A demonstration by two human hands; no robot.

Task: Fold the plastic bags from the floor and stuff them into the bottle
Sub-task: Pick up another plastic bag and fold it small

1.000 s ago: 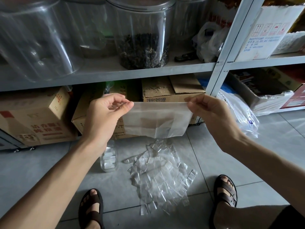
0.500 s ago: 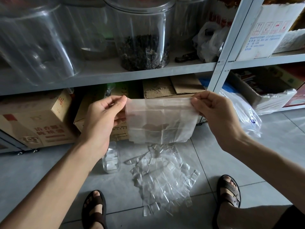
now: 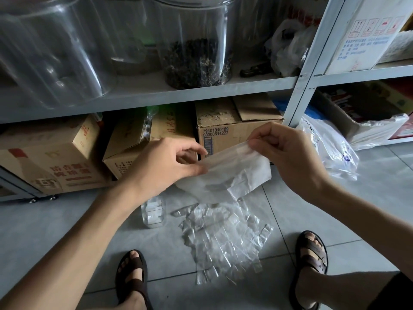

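I hold a translucent plastic bag (image 3: 234, 173) in the air above the floor. My left hand (image 3: 165, 166) pinches its left edge between thumb and fingers. My right hand (image 3: 283, 151) pinches its upper right corner. The bag sags between them, creased and slanted down to the left. Below it a pile of clear plastic bags (image 3: 223, 238) lies on the grey tiles. A small clear bottle (image 3: 154, 212) stands just left of the pile, partly behind my left forearm, with folded plastic inside it.
A metal shelf (image 3: 201, 92) stands in front with large clear jars (image 3: 196, 41) on it. Cardboard boxes (image 3: 55, 157) sit under the shelf on the floor. A printed plastic bag (image 3: 328, 151) lies at the right. My sandalled feet (image 3: 131, 278) flank the pile.
My hands have come closer together and lower. The bag, stretched flat and wide before, now sags and slants between them.
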